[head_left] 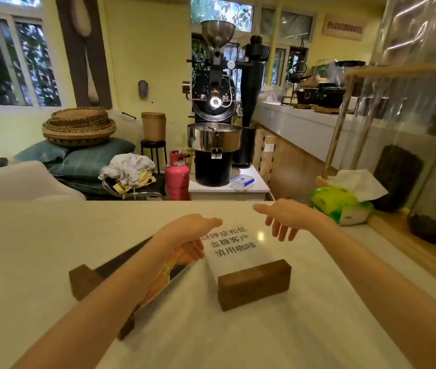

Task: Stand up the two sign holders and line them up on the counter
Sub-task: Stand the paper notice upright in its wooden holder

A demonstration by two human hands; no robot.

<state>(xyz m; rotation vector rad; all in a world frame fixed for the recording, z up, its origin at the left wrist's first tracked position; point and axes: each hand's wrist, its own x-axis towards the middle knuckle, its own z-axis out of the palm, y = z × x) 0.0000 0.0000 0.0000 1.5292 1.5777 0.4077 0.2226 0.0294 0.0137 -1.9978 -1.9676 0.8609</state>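
Two sign holders lie flat on the white counter [51,262], neither upright yet. Text sign holder [241,259] sits near frame centre: clear panel with black Chinese characters pointing toward 12 o'clock, dark wood base block at its 6 o'clock end. Picture sign holder [142,283] lies just beside it at 9 o'clock, wide panel with an orange and dark print, wood base pieces showing at its left corner and its near end; the left forearm crosses over it and hides most of the panel.

Left hand [190,235] is at the far end of the picture sign holder, palm down, fingers extended and together, thumb side up. Fingertips lie on or under the panel edge, cannot tell which; no closed grasp visible.

Right hand [286,217] hovers above the far right corner of the text sign holder, at 1 o'clock from the wood block. Fingers loose and spread, pointing down, holding nothing, apart from the panel.

Green tissue pack [342,203] with a sheet sticking up sits on the counter at 3 o'clock from the right hand, near but apart. Beyond the counter at 12 o'clock: black coffee roaster [217,102], pink gas cylinder [177,177] at its 8 o'clock, stacked woven baskets [78,126] at 10 o'clock.
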